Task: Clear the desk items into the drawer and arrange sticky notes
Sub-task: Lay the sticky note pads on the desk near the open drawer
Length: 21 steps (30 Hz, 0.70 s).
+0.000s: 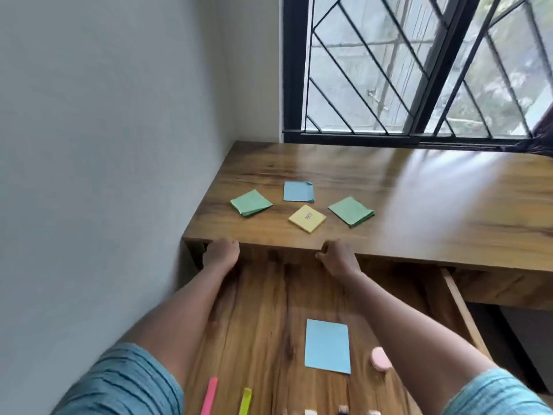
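Note:
Four sticky-note pads lie on the wooden desk: a green pad at the left, a blue pad behind, a yellow pad in the middle and another green pad at the right. Below the desk's front edge the drawer is pulled out. In it lie a blue sheet, a pink eraser, a pink marker and a yellow marker. My left hand and my right hand reach to the drawer's back, fingers curled and partly hidden under the desk edge.
A grey wall runs along the desk's left side. A barred window stands behind the desk. Several small objects show at the drawer's near edge, cut off by the frame. A dark cloth hangs at the far right.

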Each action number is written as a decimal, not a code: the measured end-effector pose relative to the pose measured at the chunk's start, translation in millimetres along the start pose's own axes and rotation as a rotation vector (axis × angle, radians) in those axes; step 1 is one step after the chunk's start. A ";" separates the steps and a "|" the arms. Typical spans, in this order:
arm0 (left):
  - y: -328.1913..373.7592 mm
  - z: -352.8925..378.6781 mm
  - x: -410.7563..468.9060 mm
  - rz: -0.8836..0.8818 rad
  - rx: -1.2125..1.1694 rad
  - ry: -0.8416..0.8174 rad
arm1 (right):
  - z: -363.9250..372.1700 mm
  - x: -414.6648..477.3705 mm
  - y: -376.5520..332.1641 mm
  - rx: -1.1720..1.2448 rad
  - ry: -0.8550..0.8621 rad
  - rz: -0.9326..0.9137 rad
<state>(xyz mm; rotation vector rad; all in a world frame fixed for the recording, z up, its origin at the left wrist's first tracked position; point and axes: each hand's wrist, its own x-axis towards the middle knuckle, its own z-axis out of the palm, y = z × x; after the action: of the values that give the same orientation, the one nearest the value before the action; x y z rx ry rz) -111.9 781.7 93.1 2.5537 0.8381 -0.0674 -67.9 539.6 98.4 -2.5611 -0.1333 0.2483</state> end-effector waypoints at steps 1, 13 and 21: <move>3.1 -0.3 19.8 0.005 0.016 0.009 | 1.9 16.6 -4.9 -0.012 0.005 -0.016; 52.5 -13.5 158.4 0.030 0.188 -0.088 | 22.4 123.3 -39.5 -0.169 -0.017 0.062; 64.0 -13.6 166.4 -0.011 0.145 -0.144 | 21.4 139.9 -40.0 -0.203 -0.105 0.241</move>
<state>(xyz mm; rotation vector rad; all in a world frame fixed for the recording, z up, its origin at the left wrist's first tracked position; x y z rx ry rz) 59.1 833.6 100.8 2.6412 0.8183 -0.3228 62.7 604.8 81.5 -2.7661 0.1189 0.4840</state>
